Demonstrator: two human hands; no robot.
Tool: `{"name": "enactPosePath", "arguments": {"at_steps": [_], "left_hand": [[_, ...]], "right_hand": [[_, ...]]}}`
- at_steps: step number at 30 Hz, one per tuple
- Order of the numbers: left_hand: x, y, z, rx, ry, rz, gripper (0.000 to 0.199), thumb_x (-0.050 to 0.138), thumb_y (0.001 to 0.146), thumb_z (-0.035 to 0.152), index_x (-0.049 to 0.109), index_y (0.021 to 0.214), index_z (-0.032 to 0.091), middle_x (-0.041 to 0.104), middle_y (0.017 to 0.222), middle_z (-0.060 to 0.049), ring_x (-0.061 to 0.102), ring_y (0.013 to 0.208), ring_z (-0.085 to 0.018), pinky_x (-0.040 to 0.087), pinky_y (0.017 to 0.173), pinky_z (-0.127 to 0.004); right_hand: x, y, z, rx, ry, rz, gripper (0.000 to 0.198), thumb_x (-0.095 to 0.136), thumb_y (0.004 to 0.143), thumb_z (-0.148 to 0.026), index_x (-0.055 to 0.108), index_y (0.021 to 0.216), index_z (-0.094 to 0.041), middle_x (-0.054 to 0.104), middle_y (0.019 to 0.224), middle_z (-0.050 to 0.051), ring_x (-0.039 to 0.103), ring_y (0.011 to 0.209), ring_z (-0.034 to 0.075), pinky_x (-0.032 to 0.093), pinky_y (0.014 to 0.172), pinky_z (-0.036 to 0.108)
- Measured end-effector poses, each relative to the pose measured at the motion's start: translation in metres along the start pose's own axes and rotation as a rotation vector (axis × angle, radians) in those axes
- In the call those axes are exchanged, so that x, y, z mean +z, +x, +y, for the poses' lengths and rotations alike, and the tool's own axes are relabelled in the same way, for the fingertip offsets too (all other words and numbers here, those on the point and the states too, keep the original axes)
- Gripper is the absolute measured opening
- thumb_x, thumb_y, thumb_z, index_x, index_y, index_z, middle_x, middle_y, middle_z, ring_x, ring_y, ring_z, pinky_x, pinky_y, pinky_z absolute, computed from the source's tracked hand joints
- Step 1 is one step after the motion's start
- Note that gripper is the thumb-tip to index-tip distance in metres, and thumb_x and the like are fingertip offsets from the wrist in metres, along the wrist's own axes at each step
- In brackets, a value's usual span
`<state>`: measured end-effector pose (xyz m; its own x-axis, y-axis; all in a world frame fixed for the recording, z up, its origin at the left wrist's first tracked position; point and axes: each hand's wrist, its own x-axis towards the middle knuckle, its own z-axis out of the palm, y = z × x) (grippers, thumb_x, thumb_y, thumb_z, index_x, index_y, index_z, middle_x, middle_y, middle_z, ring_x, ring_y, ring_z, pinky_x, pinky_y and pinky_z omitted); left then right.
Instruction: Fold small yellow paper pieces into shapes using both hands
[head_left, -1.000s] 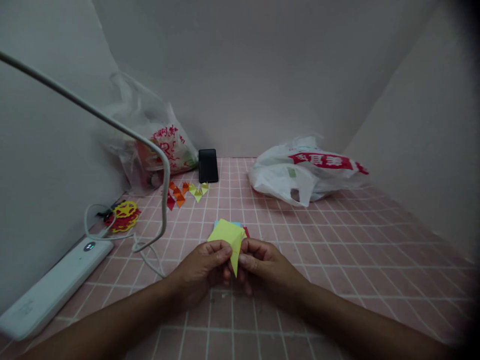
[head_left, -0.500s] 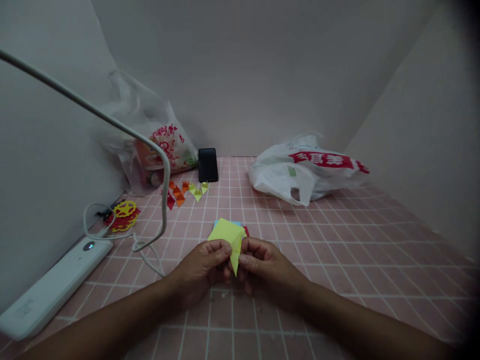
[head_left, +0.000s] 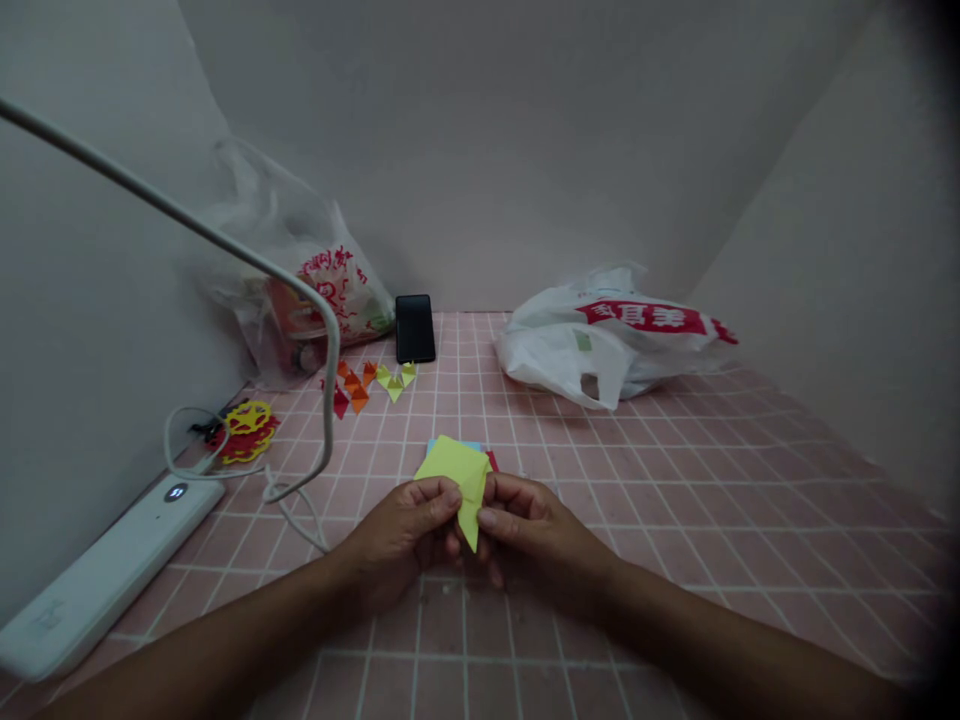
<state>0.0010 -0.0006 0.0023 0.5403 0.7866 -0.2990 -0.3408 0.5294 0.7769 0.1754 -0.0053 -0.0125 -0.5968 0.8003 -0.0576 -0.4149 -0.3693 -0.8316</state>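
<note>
Between my two hands is a partly folded sheet of yellow origami paper (head_left: pixel 456 466), raised above the tiled surface with a narrow pointed flap toward me. My left hand (head_left: pixel 412 525) pinches its left side, thumb on top. At the right edge, my right hand (head_left: pixel 525 520) is closed on the same paper with thumb and forefinger. Beyond it, mostly covered, a blue paper (head_left: pixel 474 446) and a red paper edge (head_left: pixel 492 461) show. Farther back lie small folded paper pieces: yellow ones (head_left: pixel 395 384), orange ones (head_left: pixel 357 385) and a red one (head_left: pixel 340 402).
A black phone (head_left: pixel 415 328) lies near the back wall. Plastic bags stand at left (head_left: pixel 345 290) and right (head_left: pixel 630 345). A white device (head_left: pixel 112 575), a looping cable (head_left: pixel 328 400) and red and yellow cut-outs (head_left: pixel 247 432) occupy the left side of the pink tiled surface (head_left: pixel 675 470).
The pointed flap of the yellow paper now lies flatter and looks wider, its tip slightly farther right. Both hands keep their grip in nearly the same place.
</note>
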Motion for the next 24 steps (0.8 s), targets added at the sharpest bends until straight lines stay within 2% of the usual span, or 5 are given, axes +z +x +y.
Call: {"name": "enactPosePath", "arguments": {"at_steps": [10,16,24], "left_hand": [[0.0048,-0.0015,0.0024,-0.004,0.026,0.024,0.031,0.068,0.084,0.037,0.056,0.068,0.013,0.059,0.057,-0.001,0.052,0.052,-0.01,0.038,0.056,-0.022],[0.0056,-0.0017,0.0028,-0.007,0.038,0.027,0.034,0.073,0.078,0.04,0.056,0.065,0.014,0.058,0.057,-0.001,0.052,0.053,-0.011,0.04,0.058,-0.025],[0.0062,-0.0016,0.0035,-0.008,0.04,0.039,0.033,0.072,0.079,0.04,0.057,0.066,0.014,0.057,0.054,0.0,0.051,0.051,-0.01,0.038,0.055,-0.022]], "right_hand": [[0.0005,0.0005,-0.0003,0.022,-0.017,0.002,0.027,0.068,0.085,-0.04,0.058,0.087,-0.014,0.065,0.071,0.002,0.056,0.048,0.007,0.045,0.045,0.018],[0.0009,0.0011,0.0004,0.022,-0.024,0.02,0.027,0.072,0.082,-0.037,0.056,0.084,-0.015,0.065,0.07,0.001,0.055,0.048,0.007,0.046,0.045,0.018],[0.0001,0.0014,0.0007,0.026,-0.026,0.011,0.026,0.07,0.084,-0.036,0.056,0.084,-0.015,0.067,0.071,0.002,0.056,0.048,0.007,0.045,0.045,0.018]]}}
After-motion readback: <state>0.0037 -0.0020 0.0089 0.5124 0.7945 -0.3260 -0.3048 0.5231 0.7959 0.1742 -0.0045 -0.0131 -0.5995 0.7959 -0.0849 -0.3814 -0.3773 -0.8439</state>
